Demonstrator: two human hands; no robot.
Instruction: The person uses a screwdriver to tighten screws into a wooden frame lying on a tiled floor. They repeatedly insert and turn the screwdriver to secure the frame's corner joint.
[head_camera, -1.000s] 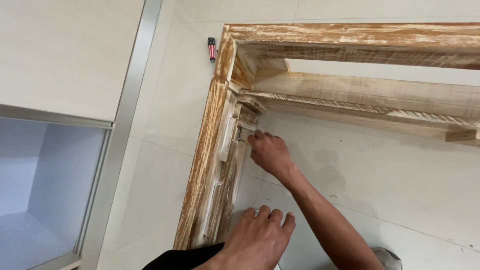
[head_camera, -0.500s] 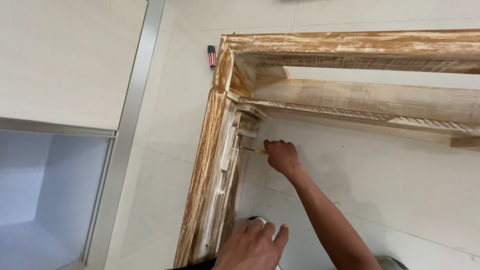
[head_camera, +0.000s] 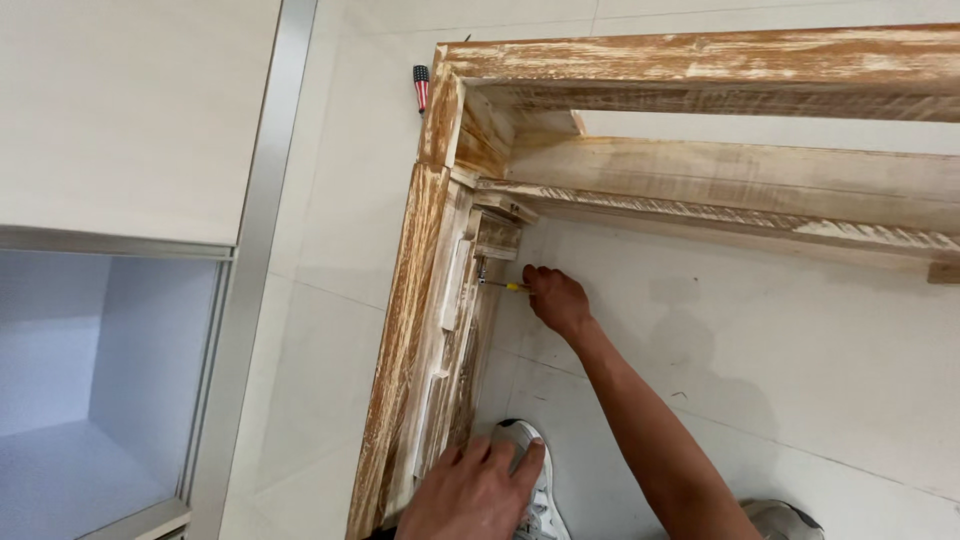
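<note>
**Screwdriver set against the frame's inner side**

My right hand (head_camera: 556, 300) is clenched around a small yellow-handled screwdriver (head_camera: 503, 286), its tip now on the fitting (head_camera: 481, 272) on the inner face of the whitewashed wooden frame (head_camera: 410, 330), just below the corner block. A second ago that hand sat a little higher, at the block; it has since dropped and drawn back as the tool lined up level. My left hand (head_camera: 470, 490) has slid lower and lies flat, fingers spread, against the frame's lower side beside my white shoe (head_camera: 535, 490), holding nothing. A small striped object (head_camera: 421, 87) lies on the floor by the frame's outer corner.
</note>
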